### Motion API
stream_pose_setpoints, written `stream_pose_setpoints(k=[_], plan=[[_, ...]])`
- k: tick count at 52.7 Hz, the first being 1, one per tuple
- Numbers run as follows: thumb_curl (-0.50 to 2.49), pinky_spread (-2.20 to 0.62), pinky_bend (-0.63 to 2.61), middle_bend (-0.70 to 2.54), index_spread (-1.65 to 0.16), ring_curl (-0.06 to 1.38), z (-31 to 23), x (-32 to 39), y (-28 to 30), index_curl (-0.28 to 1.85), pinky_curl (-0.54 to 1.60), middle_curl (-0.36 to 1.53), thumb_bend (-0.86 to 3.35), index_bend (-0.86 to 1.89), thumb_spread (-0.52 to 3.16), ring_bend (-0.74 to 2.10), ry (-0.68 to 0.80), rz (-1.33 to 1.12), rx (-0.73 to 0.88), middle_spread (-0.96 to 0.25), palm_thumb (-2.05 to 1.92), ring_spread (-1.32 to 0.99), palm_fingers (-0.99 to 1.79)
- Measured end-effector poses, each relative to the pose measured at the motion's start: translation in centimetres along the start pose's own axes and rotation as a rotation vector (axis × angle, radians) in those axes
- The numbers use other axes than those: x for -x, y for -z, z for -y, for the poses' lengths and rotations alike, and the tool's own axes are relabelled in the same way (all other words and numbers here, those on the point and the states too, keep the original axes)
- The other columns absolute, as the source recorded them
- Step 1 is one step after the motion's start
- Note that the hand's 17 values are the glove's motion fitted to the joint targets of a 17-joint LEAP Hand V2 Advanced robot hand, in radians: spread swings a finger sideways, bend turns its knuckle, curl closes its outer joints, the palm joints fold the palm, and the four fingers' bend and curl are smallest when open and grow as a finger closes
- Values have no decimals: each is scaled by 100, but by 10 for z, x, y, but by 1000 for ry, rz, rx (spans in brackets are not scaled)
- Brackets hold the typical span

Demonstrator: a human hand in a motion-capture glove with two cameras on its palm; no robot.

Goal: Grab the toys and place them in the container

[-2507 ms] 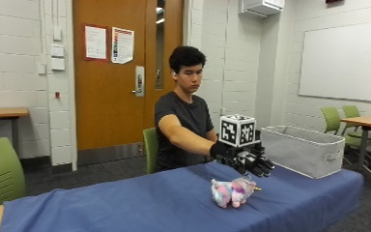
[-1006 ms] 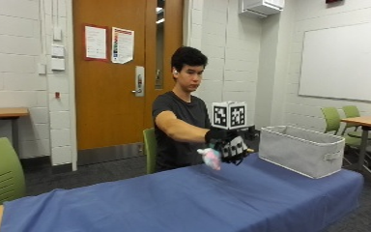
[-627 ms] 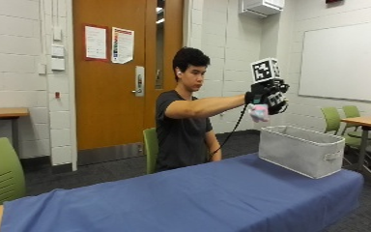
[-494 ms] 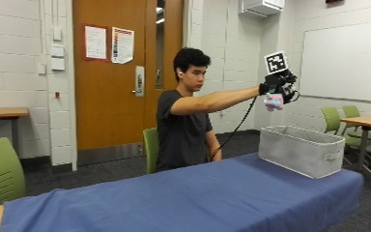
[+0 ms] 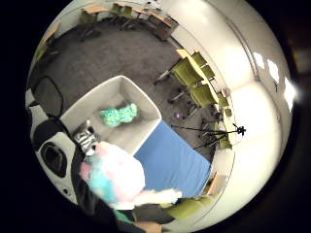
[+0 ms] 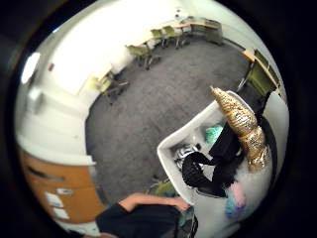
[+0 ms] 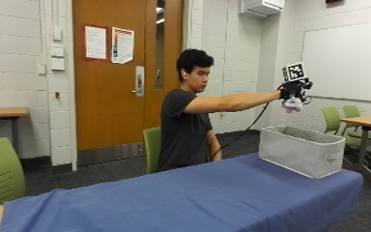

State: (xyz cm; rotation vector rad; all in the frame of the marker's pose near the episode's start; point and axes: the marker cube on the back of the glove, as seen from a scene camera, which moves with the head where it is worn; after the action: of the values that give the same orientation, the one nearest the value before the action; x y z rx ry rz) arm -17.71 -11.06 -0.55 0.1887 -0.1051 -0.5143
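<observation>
The person sits behind the table with the right arm stretched out straight at about shoulder height, reaching sideways so the gloved right hand hangs high above the grey bin at the table's end. Its fingers are curled round a pink and blue plush toy, which droops below the palm.

two paper notices hang on the door (print too small to read).

From the outside view, container walls hide its contents.
</observation>
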Motion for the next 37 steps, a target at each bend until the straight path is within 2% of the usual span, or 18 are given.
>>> stream_pose_setpoints(k=[8,10,11,13,14,17,24,28,33,35,37], plan=[[65,-45,87,112,-21,49,0,11,-16,80,43,60,12,72,155,130,10,74,44,-23,39,-33,121],[59,-46,89,100,-22,47,-4,5,-23,78,43,56,4,62,153,128,36,22,100,-23,24,-33,101],[54,-43,95,90,-23,46,-6,0,-27,75,45,53,-1,52,153,123,46,-12,128,-23,14,-34,73],[50,-40,98,82,-23,49,-8,-5,-31,79,48,53,-5,47,149,123,44,-53,159,-22,5,-34,49],[48,-37,98,74,-24,48,-9,-6,-32,77,48,51,-9,40,145,117,34,-50,161,-21,-2,-34,19],[43,-30,103,65,-25,44,-11,-10,-31,74,50,48,-11,30,137,103,-15,-8,151,-17,-13,-31,-9],[33,-20,94,53,-29,29,-35,-51,-26,58,40,42,-11,20,124,77,9,-95,145,-11,-16,-28,-7],[29,-17,91,48,-29,26,-50,-57,-19,57,39,40,-10,20,120,70,-106,-23,114,-9,-15,-27,-7],[25,-14,87,43,-28,25,-83,-55,-15,56,37,39,-8,19,122,64,-169,-75,125,-7,-13,-25,-7],[24,-14,86,41,-28,24,-95,-39,-15,56,36,39,-8,19,122,62,-179,-114,140,-7,-12,-25,-6],[22,-13,86,40,-27,24,-112,-35,-11,55,36,39,-8,18,123,59,-125,-70,152,-6,-12,-24,-6]])
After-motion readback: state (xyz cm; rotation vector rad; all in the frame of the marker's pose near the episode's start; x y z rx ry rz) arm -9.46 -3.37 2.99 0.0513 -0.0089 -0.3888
